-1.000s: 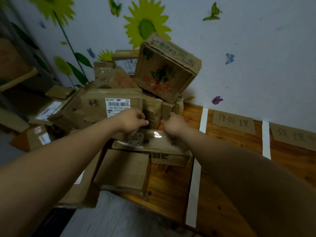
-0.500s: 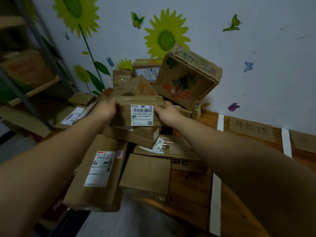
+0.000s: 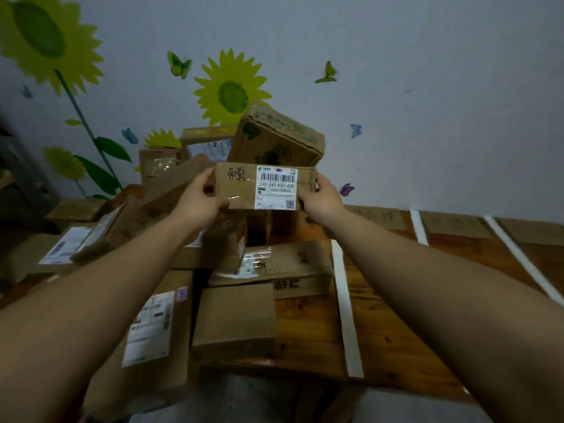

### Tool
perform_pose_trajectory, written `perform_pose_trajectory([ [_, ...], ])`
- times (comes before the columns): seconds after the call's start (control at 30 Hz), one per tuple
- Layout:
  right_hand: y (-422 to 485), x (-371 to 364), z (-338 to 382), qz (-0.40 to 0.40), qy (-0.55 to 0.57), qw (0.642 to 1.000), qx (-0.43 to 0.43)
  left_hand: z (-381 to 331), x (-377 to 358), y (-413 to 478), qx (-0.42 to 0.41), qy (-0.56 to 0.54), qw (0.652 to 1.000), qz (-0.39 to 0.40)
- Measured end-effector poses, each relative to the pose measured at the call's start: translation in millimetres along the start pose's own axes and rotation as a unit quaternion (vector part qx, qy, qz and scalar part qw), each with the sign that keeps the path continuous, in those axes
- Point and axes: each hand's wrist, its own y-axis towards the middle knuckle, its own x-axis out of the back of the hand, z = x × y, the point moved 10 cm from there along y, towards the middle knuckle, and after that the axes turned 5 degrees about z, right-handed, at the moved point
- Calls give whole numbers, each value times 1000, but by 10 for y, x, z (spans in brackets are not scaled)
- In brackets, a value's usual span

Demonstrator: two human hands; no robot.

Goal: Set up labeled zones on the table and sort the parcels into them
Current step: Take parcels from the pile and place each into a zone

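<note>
A small brown parcel (image 3: 241, 189) with a white barcode label and black handwriting is held up in the air above the pile. My left hand (image 3: 198, 201) grips its left end and my right hand (image 3: 320, 198) grips its right end. Below and behind it lies a heap of cardboard parcels (image 3: 274, 264) on the left part of the wooden table (image 3: 396, 315). White tape strips (image 3: 345, 300) divide the table into zones. Cardboard zone labels (image 3: 381, 216) with handwriting lie along the wall edge.
A large tilted box (image 3: 277, 138) tops the pile against the wall. Flat parcels (image 3: 152, 328) overhang the table's near-left edge. More parcels (image 3: 73, 239) lie at the left. Two further labels (image 3: 454, 224) sit in the right zones.
Both hands closed on the labeled parcel and lifted it off the pile, up toward the camera. The view tilted up and shifted right.
</note>
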Motion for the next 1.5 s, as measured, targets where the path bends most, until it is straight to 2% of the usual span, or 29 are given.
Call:
perform_pose_trajectory([
  [0.27,-822,1862,-195,-160,-13,987,13,-897,-1565,-334,-130,49,986,90],
  [0.6,-2450,4509,-919,-290,-53,955,-22,-1615,-4420,-1402,-173,20,961,214],
  [0.9,-3486,6063,-1548,-392,-51,916,-76,-2075,-6335,-2097,-213,41,926,309],
  [1.13,-3523,7036,-2182,-434,-62,886,-153,-2050,-7710,-1908,-163,71,919,352],
  [1.5,-2915,8424,-2830,-415,-71,885,-198,-2187,-9442,-1267,-132,103,892,419],
])
